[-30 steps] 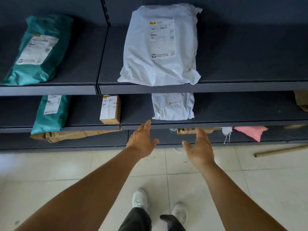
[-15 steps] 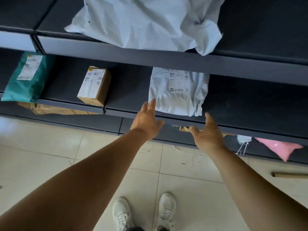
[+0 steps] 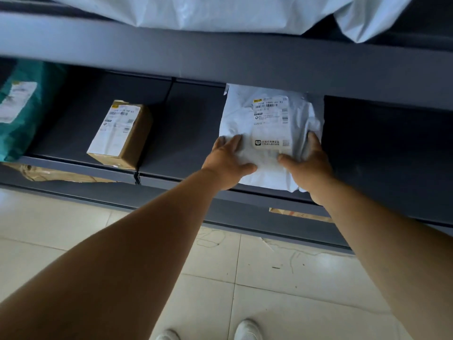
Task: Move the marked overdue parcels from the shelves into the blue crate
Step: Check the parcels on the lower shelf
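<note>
A white plastic mailer parcel (image 3: 247,114) with a printed label lies at the front of the middle shelf (image 3: 186,133). My left hand (image 3: 226,161) presses on its near left corner, thumb lying across the bag. Over at the near right side, my right hand (image 3: 307,165) clasps the bag, fingers along its right edge. Both hands grip the parcel, which still rests on the shelf. The blue crate is not in view.
A small cardboard box (image 3: 122,136) with a label stands on the same shelf to the left, a teal mailer (image 3: 19,111) farther left. A large white mailer (image 3: 220,11) overhangs the upper shelf. Brown parcels lie on the lowest shelf above a tiled floor (image 3: 245,278).
The view has dropped and come closer to the middle shelf. Both hands have reached forward from in front of the shelf edge and taken hold of the white mailer.
</note>
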Available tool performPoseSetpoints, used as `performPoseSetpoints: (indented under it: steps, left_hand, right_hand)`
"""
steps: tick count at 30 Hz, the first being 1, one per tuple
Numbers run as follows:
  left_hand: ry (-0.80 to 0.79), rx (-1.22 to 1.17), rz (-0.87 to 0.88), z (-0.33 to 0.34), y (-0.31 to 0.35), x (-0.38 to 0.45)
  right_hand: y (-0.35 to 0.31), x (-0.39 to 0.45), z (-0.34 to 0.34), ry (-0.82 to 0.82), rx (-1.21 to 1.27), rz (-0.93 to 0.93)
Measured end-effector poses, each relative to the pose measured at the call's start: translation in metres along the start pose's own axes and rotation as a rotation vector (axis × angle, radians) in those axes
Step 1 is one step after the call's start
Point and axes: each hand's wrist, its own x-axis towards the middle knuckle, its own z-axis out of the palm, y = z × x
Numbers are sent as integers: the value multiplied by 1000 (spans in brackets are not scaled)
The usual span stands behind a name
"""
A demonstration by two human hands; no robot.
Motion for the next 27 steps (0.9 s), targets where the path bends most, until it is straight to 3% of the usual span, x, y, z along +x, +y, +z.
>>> performPoseSetpoints:
  steps: [5, 12, 20, 24, 27]
  left_hand:
    - [102, -82, -16, 14, -7, -25]
    - [105, -121, -62, 26, -16, -69]
    - [144, -137, -8, 9, 8, -44]
    - [29, 50, -45, 4, 15, -23]
    - [-61, 171, -114, 6, 9, -29]
  right_hand:
    - [16, -24, 4, 28, 45, -2]
    - [29, -80, 9, 3, 71, -13]
    - [10, -43, 4, 40, 48, -27]
    - [-4, -24, -1, -48, -183, -96]
    - [-2, -26, -2, -156, -323, -34]
